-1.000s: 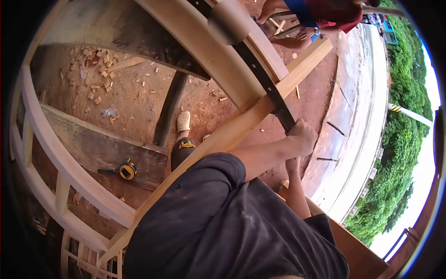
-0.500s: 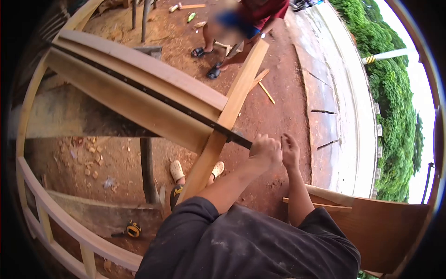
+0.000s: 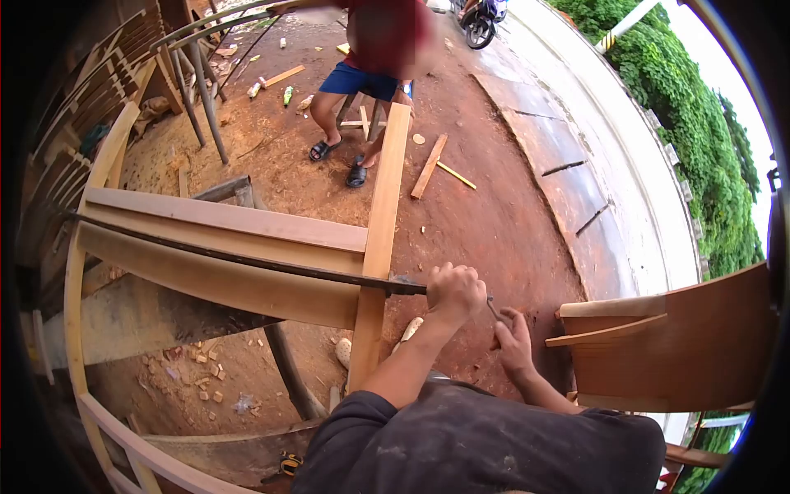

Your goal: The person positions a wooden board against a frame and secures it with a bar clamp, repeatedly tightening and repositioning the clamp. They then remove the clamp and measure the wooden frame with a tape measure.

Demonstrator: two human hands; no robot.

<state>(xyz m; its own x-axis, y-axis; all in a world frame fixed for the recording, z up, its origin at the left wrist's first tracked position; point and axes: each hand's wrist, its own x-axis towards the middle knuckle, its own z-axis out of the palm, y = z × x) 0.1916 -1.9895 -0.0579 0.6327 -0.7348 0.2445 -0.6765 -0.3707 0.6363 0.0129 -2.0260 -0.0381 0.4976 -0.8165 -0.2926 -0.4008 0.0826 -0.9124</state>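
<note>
A long dark metal bar clamp stretches across a wooden frame, running between an upper rail and a curved wooden panel. Its near end passes over a pale wooden post. My left hand is wrapped around the clamp just beyond that post. Lower and to the right, my right hand has its fingers closed on the clamp's thin metal handle, which sticks out past my left fist. Part of the handle is hidden in the fingers.
Another person in a red shirt and blue shorts is beyond the frame. A curved wooden panel stands at right. Wood offcuts lie on the dirt. A tape measure is low at left, and a motorbike stands far back.
My view has shifted, showing more of the frame and the other person. My right hand has dropped away from beside my left fist, and the handle now shows between them. The left hand keeps its grip.
</note>
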